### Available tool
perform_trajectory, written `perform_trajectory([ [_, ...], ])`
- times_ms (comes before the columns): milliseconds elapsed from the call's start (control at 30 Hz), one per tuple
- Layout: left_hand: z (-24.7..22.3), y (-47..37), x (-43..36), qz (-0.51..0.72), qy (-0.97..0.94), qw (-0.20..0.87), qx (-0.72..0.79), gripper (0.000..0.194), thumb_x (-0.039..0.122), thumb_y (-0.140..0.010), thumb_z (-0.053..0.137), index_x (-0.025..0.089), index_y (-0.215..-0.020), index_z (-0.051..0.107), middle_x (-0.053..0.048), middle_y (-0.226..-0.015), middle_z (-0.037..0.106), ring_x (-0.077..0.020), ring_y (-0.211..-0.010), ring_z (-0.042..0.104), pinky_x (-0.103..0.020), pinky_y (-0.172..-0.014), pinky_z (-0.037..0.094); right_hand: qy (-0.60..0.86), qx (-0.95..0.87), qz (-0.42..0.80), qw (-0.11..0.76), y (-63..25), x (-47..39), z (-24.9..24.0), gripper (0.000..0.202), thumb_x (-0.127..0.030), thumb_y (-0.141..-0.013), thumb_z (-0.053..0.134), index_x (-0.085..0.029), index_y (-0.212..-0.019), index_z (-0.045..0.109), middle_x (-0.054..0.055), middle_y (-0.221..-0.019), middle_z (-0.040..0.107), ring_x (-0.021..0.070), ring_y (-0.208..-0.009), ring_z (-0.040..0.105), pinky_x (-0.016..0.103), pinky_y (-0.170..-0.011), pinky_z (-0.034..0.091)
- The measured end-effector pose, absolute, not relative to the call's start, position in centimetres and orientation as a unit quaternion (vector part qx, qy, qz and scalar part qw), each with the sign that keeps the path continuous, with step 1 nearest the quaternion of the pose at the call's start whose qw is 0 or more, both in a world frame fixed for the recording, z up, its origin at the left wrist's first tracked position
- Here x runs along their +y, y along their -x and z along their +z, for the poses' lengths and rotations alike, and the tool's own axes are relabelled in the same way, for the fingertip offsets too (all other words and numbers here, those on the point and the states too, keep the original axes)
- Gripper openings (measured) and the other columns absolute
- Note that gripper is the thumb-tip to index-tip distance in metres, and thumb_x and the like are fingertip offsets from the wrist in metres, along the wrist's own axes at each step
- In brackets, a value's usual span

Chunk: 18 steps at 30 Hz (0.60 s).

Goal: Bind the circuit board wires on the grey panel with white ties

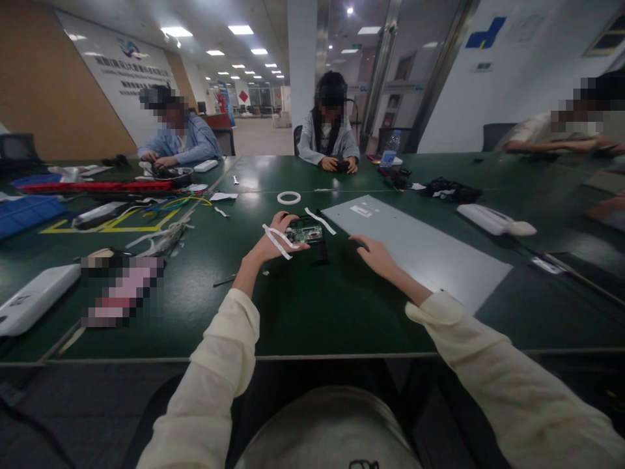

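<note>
Frame centre: my left hand (277,240) pinches circuit board (308,234), likely light, fragile; edges best. Right hand (379,258) half-curled, contents unclear.

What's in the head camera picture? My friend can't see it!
At a dark green table, a person's left hand holds a green circuit board, and their right hand is near a large gray panel. Three other people are around the table.
</note>
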<state>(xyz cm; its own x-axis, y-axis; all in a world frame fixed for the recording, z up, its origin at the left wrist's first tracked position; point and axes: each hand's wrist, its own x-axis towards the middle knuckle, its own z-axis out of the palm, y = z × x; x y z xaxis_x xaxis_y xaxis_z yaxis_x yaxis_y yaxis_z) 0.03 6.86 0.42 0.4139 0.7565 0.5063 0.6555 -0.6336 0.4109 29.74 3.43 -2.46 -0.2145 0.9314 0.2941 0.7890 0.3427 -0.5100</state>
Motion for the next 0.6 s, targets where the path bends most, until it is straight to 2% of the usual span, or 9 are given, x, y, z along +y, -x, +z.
perform_trajectory([
  [300,0.9,-0.2,6.7,0.343,-0.833,0.07,0.427,0.077,0.054,-0.059,0.071,0.018,-0.121,0.045,-0.012,-0.126,0.038,-0.0286,-0.124,0.037,-0.044,-0.105,0.034,0.417,-0.851,0.201,0.246,-26.4,-1.1,-0.9,0.039,-0.014,-0.076,0.042,-0.016,-0.111,0.058,0.008,-0.12,0.057,0.0211,-0.112,0.051,0.042,-0.101,0.035],
  [600,0.4,-2.0,5.9,0.329,-0.839,0.075,0.427,0.084,0.057,-0.057,0.071,0.016,-0.124,0.042,-0.014,-0.127,0.035,-0.0298,-0.121,0.041,-0.043,-0.106,0.034,0.332,-0.909,0.186,0.171,-25.0,-4.3,-0.1,0.035,-0.013,-0.077,0.043,-0.017,-0.108,0.058,0.01,-0.128,0.051,0.0217,-0.116,0.048,0.042,-0.099,0.037],
])
